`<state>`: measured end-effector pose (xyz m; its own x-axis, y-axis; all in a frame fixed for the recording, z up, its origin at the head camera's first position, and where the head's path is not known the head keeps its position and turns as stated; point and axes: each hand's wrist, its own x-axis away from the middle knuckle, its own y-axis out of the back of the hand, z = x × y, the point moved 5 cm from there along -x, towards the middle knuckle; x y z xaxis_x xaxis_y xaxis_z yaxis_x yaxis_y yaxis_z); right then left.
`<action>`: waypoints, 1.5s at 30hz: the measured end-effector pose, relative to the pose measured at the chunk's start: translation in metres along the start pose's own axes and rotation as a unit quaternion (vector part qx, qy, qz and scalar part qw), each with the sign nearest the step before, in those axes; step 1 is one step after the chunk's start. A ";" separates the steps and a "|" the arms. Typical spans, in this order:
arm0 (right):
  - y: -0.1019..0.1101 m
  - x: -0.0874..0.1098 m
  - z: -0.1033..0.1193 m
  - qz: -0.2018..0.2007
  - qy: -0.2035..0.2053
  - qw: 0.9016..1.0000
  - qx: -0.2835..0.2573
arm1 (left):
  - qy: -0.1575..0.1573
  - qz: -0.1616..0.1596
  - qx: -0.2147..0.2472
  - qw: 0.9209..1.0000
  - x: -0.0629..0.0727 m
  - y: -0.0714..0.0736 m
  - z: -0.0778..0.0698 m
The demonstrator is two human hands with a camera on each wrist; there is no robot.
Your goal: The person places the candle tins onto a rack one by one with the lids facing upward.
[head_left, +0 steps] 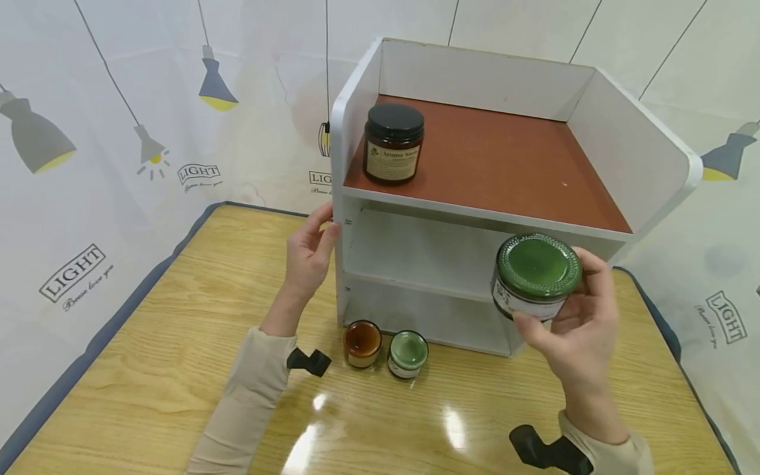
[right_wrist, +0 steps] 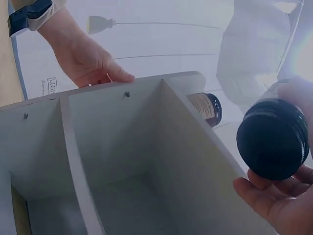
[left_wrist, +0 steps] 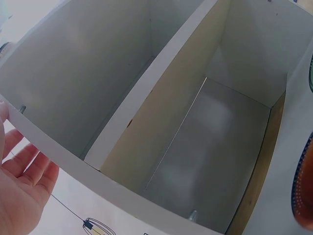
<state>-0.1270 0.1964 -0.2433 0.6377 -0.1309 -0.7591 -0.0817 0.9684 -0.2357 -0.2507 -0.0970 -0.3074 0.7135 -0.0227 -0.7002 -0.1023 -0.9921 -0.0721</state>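
My right hand [head_left: 584, 323] grips a green glass candle jar [head_left: 537, 270] with a white label, in front of the shelf's upper right edge. In the right wrist view its dark base [right_wrist: 271, 142] faces the camera. My left hand [head_left: 309, 254] rests against the left side panel [head_left: 340, 264] of the white shelf unit, thumb at the front edge and loosely bent fingers along the outside. A brown jar with a black lid [head_left: 394, 145] stands on the red-brown top at the left. On the table, a small amber jar [head_left: 362, 344] and a small green jar [head_left: 408, 354] stand before the shelf.
The shelf unit has a raised rim [head_left: 475, 76] around the back and sides of its top. A middle board [head_left: 415, 285] divides the space below. The wooden table [head_left: 178, 330] extends around it, with a lamp-printed curtain [head_left: 119, 86] behind.
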 end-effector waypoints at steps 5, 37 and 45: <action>-0.005 -0.007 0.007 -0.009 0.015 1.000 -0.002 | -0.002 0.003 0.002 1.000 -0.001 0.000 0.000; -0.015 -0.064 0.031 -0.114 0.000 0.992 0.045 | -0.012 0.006 0.000 1.000 -0.002 0.000 -0.003; -0.019 -0.078 0.029 -0.134 0.016 0.990 0.046 | -0.011 0.005 -0.003 1.000 -0.001 0.000 -0.002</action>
<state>-0.1530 0.1940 -0.1621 0.6020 -0.3908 -0.6963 0.1577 0.9131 -0.3761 -0.2496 -0.0974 -0.3055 0.6968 -0.0306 -0.7166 -0.1055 -0.9926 -0.0602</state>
